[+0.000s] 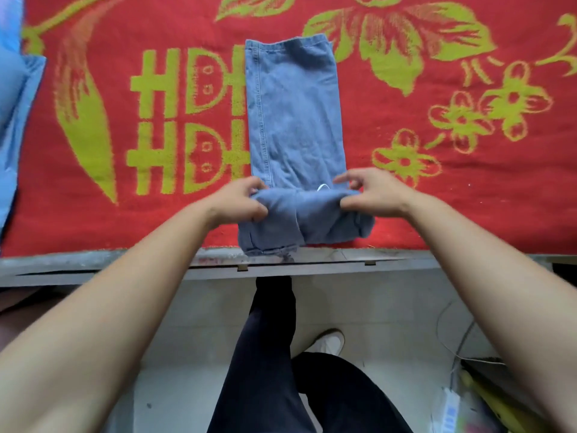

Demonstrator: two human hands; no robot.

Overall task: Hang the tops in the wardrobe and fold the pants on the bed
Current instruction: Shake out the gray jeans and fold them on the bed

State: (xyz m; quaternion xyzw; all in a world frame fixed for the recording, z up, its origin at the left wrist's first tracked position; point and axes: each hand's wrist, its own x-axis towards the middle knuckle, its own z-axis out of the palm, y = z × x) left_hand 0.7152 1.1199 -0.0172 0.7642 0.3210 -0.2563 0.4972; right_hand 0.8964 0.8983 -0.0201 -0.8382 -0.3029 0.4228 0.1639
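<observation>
A pair of blue denim pants (293, 120) lies lengthwise on the bed, folded into a narrow strip that runs away from me. Its near end is bunched into a thick fold at the bed's front edge. My left hand (240, 201) grips the left side of that fold. My right hand (368, 193) pinches the right side, thumb underneath and fingers on top. A small white tag or cord shows between my hands.
The bed is covered by a red blanket (437, 189) with yellow-green flowers and characters. A light blue garment (15, 120) lies at the left edge. The grey bed frame edge (343, 262) runs across below my hands. On the floor at the lower right are cables and bags (462, 401).
</observation>
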